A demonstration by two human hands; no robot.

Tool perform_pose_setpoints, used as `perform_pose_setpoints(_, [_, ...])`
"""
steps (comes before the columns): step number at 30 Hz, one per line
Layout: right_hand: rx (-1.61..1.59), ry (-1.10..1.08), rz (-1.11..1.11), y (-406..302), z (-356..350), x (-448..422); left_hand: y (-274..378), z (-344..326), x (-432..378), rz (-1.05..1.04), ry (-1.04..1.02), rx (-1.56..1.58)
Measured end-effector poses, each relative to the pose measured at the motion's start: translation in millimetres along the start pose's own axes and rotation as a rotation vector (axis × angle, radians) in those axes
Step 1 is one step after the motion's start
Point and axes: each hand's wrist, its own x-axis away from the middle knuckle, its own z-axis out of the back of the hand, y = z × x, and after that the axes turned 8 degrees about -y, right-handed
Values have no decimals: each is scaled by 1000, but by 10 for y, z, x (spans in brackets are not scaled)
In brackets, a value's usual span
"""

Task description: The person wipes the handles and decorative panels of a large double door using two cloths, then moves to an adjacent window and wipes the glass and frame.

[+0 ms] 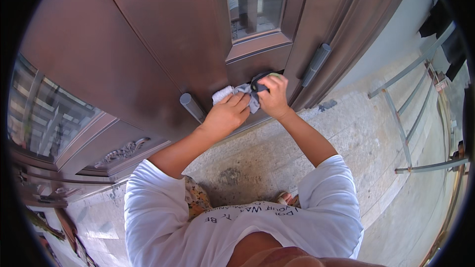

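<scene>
My left hand (229, 110) has its fingers pressed over a crumpled grey-and-white cloth (222, 94), close in front of a brown panelled door (170, 37). Right beside it, my right hand (274, 94) is curled around a dark rounded object (256, 81) with a little green showing above the knuckles. What that object is cannot be made out, since my fingers cover much of it. The cloth's grey folds reach across to the dark object and touch it. Both hands are below the door's glass pane (256, 3).
A grey cylindrical door handle (192, 105) sticks out left of my hands, another grey handle (316, 65) to the right. Carved ornament (124, 151) decorates a lower door panel. Stone paving (237, 163) lies underfoot. A metal rack (402, 118) stands at right.
</scene>
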Motion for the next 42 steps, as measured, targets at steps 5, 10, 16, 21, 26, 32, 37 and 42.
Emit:
perform_pose_setpoints(5, [8,-201,22,8,-307,349,77,-680,141,-72,-114,70])
perform_pose_setpoints(10, [-24,-172,-11,41,-312,390,97,-881,195,-113,-445,229])
perform_pose_setpoints(16, [-42,-198,7,7,-235,303,-16,-1141,452,-224,-514,498])
perform_pose_setpoints(21, [-105,-277,-175,-11,-171,490,-16,-957,431,-166,-560,591])
perform_pose_setpoints(26, [-202,-296,-361,-121,-255,622,-27,-844,505,-199,-510,584])
perform_pose_setpoints(32, [-145,-226,-518,-238,-357,618,0,-604,487,-143,-634,620])
perform_pose_setpoints(37, [-134,-180,-596,-274,-421,619,1,-507,474,-173,-647,559])
perform_pose_setpoints(42, [-169,-120,-809,-408,-668,920,19,-519,475,-186,-611,567])
